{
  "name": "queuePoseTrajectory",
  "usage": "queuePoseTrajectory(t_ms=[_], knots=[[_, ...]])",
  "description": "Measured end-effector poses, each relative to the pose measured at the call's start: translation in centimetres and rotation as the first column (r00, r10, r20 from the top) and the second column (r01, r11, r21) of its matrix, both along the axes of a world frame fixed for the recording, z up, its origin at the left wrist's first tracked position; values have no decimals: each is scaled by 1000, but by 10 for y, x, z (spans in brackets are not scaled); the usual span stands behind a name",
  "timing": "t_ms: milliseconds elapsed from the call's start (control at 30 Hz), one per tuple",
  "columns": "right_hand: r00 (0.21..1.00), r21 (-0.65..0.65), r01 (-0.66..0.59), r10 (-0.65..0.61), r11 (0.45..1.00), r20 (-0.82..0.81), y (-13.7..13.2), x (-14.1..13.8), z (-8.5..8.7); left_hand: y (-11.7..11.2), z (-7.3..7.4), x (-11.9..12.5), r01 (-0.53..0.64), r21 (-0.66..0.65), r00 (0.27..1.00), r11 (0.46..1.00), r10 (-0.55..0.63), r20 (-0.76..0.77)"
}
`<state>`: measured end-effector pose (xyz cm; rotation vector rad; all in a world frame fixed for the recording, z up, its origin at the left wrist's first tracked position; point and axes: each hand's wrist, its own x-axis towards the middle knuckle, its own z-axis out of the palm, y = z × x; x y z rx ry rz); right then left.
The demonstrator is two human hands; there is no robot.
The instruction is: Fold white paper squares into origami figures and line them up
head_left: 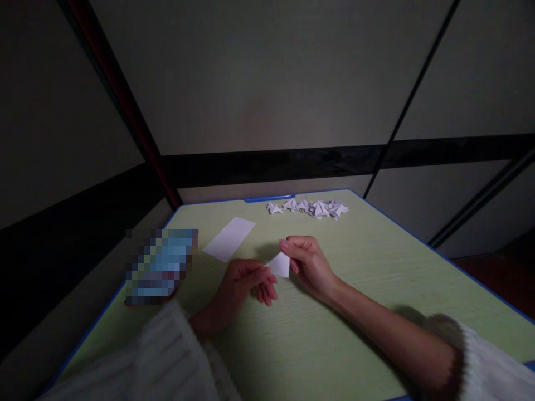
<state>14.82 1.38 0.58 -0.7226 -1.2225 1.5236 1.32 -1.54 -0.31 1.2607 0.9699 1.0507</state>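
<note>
A small piece of white paper (281, 265) is held up between my two hands above the middle of the table. My left hand (246, 281) pinches its left corner between thumb and forefinger, the other fingers curled below. At the upper right edge, my right hand (308, 260) grips the paper with thumb and fingertips. The piece looks folded, tapering toward the left; its exact folds are too small to tell. Beyond my left hand, a flat white paper sheet (229, 239) lies on the table.
Several folded white paper figures (321, 209) sit in a row near the far edge of the pale green table (388, 262), which has a blue rim. A blurred-out flat device (163, 267) lies at the left edge. Dark-banded panels (267, 83) stand right behind the table.
</note>
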Motion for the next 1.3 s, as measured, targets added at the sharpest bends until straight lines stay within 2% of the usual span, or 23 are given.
queuePoseTrajectory(t_ms=[100, 267, 433, 567, 1100, 1300], knots=[[994, 31, 19, -22, 999, 106, 4, 2, -3, 2, 1, -1, -97, 95, 993, 991, 103, -63], [998, -106, -26, 32, 994, 56, 8, 1, -3, 4, 5, -1, -165, 161, 977, 973, 184, -109], [991, -152, -113, 101, 982, -84, 9, 2, -2, 7, 2, -2, -121, 130, 992, 984, 115, 52], [984, -141, -146, 129, 979, -122, 10, 3, -3, 8, 0, -5, -91, 101, 989, 991, 79, 122], [985, 48, -169, 170, 984, -9, 9, 5, -3, 11, 0, -7, 2, 11, 981, 1000, -5, 196], [985, 49, -172, 171, 984, 16, 11, 8, -3, 11, -2, -5, -71, 23, 982, 997, 66, 176]])
